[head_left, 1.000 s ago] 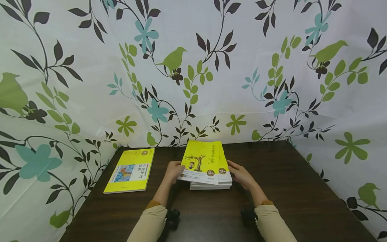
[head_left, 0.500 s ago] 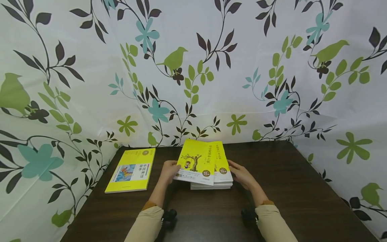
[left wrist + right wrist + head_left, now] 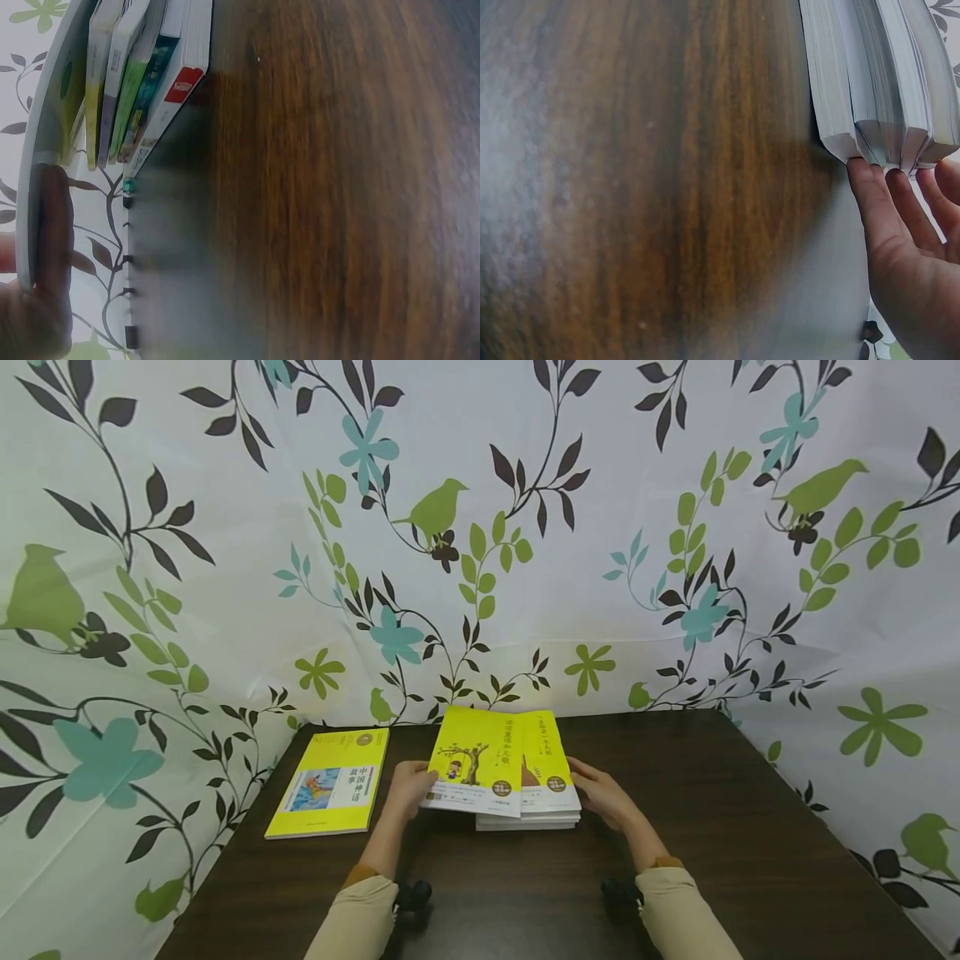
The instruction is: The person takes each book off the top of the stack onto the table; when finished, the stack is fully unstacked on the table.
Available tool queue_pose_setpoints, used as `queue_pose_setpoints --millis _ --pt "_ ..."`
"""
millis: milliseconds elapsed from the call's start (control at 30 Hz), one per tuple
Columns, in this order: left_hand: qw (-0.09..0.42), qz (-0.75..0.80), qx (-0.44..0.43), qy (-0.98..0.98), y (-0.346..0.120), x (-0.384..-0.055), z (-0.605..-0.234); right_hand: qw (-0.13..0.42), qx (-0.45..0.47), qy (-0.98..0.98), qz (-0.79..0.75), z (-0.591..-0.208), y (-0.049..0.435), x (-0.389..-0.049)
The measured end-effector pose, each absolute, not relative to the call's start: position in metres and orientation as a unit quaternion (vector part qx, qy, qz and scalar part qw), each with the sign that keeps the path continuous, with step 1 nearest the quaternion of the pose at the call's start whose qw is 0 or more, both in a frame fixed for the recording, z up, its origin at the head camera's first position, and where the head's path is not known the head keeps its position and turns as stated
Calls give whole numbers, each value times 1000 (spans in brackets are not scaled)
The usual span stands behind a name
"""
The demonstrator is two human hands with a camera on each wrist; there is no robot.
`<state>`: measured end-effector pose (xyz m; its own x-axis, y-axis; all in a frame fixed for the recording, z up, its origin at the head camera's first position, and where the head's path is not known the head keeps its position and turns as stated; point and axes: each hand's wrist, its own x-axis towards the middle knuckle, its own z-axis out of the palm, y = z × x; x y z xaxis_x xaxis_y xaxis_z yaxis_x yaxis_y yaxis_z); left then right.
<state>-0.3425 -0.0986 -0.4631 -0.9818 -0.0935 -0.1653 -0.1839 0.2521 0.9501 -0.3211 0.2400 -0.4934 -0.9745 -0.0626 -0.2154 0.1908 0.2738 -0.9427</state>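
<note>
A yellow-and-white book (image 3: 472, 756) with a tree and a child on a swing on its cover lies slanted over the left part of a stack of books (image 3: 551, 777). My left hand (image 3: 409, 787) pinches this book at its lower left edge, thumb on the cover and fingers beneath, as the left wrist view also shows. The book juts out past the stack's left side, lifted off the books below. My right hand (image 3: 604, 795) rests against the stack's right side. In the right wrist view its extended fingers (image 3: 877, 199) touch the edges of the stacked books (image 3: 889, 97).
Another yellow book (image 3: 327, 785), with a blue picture on its cover, lies flat at the left of the dark wooden table (image 3: 720, 843). Behind the table hangs a white cloth (image 3: 645, 527) printed with leaves, birds and flowers.
My left hand has drawn the top book leftward, uncovering more of the yellow book beneath it. The right hand stays at the stack's right side.
</note>
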Motion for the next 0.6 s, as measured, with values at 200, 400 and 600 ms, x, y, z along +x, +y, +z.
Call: queue_pose_setpoints --millis 200,400,600 --pt "36 597 -101 795 -106 -340 -462 107 47 791 -600 -493 241 -321" --pt "34 589 -107 800 -116 -335 -461 108 48 793 -597 -494 241 -322" --pt "32 587 -117 800 -128 -335 -462 109 42 791 -600 -494 239 -322"
